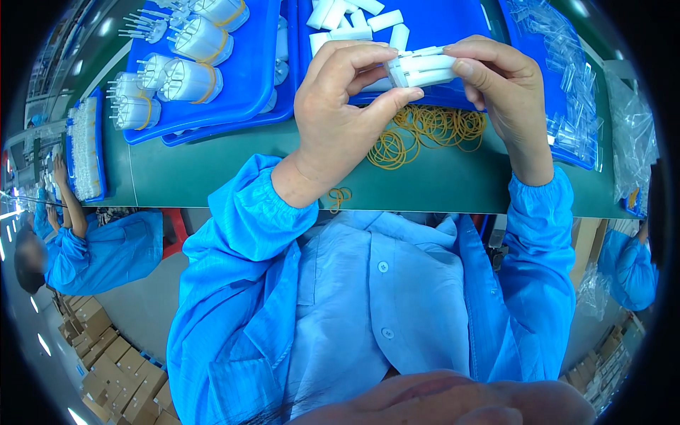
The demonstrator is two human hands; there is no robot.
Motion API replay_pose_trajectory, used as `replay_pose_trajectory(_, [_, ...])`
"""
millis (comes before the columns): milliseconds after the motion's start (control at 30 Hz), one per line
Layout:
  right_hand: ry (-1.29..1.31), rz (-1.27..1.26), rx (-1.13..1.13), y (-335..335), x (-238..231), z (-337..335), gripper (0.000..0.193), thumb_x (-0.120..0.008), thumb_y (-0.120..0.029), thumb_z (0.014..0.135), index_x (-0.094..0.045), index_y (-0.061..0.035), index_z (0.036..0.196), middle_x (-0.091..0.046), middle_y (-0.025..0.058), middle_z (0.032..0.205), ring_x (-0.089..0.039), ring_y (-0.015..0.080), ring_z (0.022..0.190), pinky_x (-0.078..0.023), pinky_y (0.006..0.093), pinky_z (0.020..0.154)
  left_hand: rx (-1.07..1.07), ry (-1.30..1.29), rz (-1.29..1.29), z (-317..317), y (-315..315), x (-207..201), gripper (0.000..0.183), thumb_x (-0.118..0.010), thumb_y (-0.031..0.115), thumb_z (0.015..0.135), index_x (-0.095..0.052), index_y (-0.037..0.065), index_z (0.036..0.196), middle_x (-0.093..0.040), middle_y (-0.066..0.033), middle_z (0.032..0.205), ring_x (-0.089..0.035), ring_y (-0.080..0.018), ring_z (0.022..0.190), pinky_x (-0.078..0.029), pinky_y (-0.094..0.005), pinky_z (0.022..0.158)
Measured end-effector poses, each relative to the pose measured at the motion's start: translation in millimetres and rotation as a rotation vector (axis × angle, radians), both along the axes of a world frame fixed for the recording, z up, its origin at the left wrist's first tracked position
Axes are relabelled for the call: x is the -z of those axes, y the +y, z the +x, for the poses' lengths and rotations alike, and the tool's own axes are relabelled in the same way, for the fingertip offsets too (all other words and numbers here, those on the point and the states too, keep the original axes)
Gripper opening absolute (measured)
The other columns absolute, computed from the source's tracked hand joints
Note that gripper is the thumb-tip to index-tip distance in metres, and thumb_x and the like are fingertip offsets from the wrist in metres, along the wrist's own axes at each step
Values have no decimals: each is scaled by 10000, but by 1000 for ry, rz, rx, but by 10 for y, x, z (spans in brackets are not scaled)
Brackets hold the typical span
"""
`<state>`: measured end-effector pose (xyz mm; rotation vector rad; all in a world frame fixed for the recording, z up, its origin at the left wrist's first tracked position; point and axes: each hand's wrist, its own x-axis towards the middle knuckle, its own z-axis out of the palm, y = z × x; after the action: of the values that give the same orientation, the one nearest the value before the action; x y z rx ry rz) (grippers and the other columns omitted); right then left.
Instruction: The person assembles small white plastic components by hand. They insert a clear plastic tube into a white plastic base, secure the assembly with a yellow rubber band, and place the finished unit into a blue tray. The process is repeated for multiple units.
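Observation:
Above the green table, I hold a small bundle of white cylinders (431, 73) between both hands, with a clear piece around its left end. My left hand (333, 103) grips that clear end between thumb and fingers. At the other end, the thumb and fingertips of my right hand (506, 81) pinch the white cylinders. Beneath the hands lies a loose pile of yellow rubber bands (443, 129); a few more bands (340, 195) rest near the table's front edge. Behind my hands, loose white cylinders (386, 20) lie in a blue tray (439, 14).
At left, stacked blue trays (237, 106) hold banded clear-and-white bundles (190, 81) with thin prongs. A blue tray at right holds clear plastic parts (567, 78), beside a clear plastic bag (632, 134). A co-worker (106, 248) sits at far left; cardboard boxes (127, 368) stand on the floor.

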<state>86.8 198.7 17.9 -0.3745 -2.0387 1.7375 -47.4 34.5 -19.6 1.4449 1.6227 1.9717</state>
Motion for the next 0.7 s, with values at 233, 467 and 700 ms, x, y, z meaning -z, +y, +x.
replay_pose_trajectory(233, [85, 63, -16, 15, 40, -48, 144, -690, -91, 839, -733, -49, 969, -619, 14, 908, -525, 44, 699, -388, 180, 557, 46, -253, -19, 21, 7, -84, 386, -700, -98, 779, -568, -34, 1137, -528, -130, 1154, -589, -222, 1083, -543, -337, 916])
replay_pose_trajectory(467, [139, 317, -104, 119, -155, -151, 150, -651, -47, 846, -694, -10, 984, -564, 50, 958, -523, 115, 778, -409, 250, 736, 35, -250, 43, -7, -41, -104, 228, -713, -53, 789, -665, -16, 1009, -526, -111, 1154, -585, -188, 1030, -530, -314, 861])
replay_pose_trajectory(700, [-125, 646, -34, 444, -48, -982, 182, -676, -172, 831, -660, 5, 873, -679, 119, 795, -644, 184, 708, -504, 312, 644, 16, -58, 58, -31, -117, -61, 198, -714, -60, 788, -682, -1, 974, -485, -119, 1186, -608, -195, 996, -547, -301, 852])
